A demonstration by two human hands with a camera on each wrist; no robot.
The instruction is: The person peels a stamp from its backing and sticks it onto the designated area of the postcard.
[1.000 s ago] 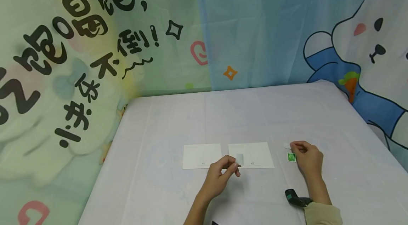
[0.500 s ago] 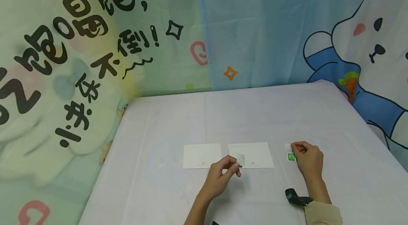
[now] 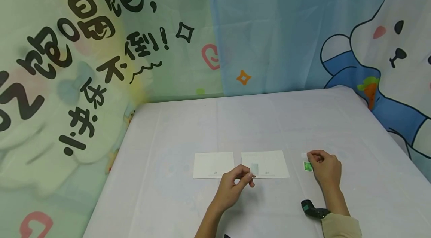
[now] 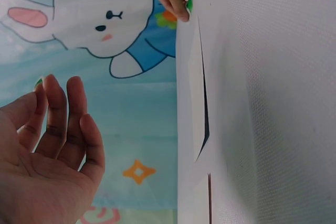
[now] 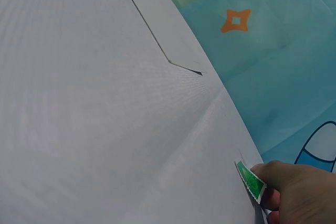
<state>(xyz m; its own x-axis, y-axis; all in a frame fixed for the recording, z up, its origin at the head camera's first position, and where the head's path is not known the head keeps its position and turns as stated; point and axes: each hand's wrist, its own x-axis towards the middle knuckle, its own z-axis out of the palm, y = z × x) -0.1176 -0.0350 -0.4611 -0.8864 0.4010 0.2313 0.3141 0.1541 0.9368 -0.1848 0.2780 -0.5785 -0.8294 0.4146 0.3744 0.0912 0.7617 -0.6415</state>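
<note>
As left hand (image 3: 232, 186) pinches slip (image 3: 254, 169), lengthwise up-frame, right hand (image 3: 326, 167) seemingly pinching stamp (image 5: 252, 181)

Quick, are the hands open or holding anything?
Left hand: closed, pinching a tiny green piece, material unclear.
Right hand: curled at a green, square, white-edged stamp; grip cannot be told.

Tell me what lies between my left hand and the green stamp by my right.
From your left hand to the green stamp, the head view shows the small pale piece you pinch, the right-hand white card, then bare white cloth.
</note>
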